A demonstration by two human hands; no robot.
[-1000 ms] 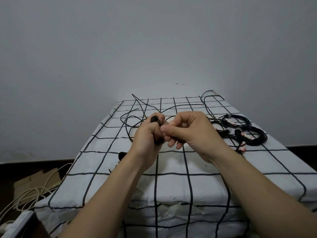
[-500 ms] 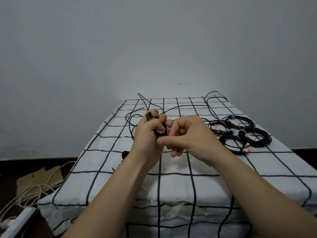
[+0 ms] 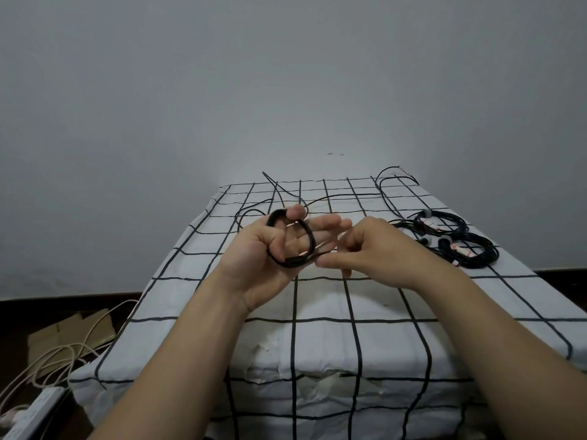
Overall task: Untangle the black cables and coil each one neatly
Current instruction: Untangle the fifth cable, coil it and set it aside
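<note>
the person's left hand (image 3: 270, 249) is raised over the checked cloth (image 3: 317, 312), palm turned up towards the camera, fingers stretched out to the right; a black cable (image 3: 309, 239) is wound in a small tight coil around those fingers, and the left thumb (image 3: 295, 212) bends down onto the top of the loops, pinning them in place; the right hand (image 3: 381, 249) sits just beside it with its fingers curled in, and its thumb tip (image 3: 324, 262) meets the cable at the lower edge of the coil; it seems to pinch the strand there between thumb and forefinger, though the contact is partly hidden; both hands are held above the cloth, about the middle of its width; beyond them, loose black strands (image 3: 385, 201) lie in open curves across the far part of the cloth and loop over its far edge, and whether they belong to the held cable cannot be told; on the right side of the cloth lie two finished bundles, a far coil (image 3: 441, 222) and a near coil (image 3: 470, 254), touching one another, with white-and-red tags (image 3: 459, 248) among the turns; on the floor at the left are flat cardboard (image 3: 70, 335), cream cords (image 3: 47, 360) and a white power strip (image 3: 35, 408).
</note>
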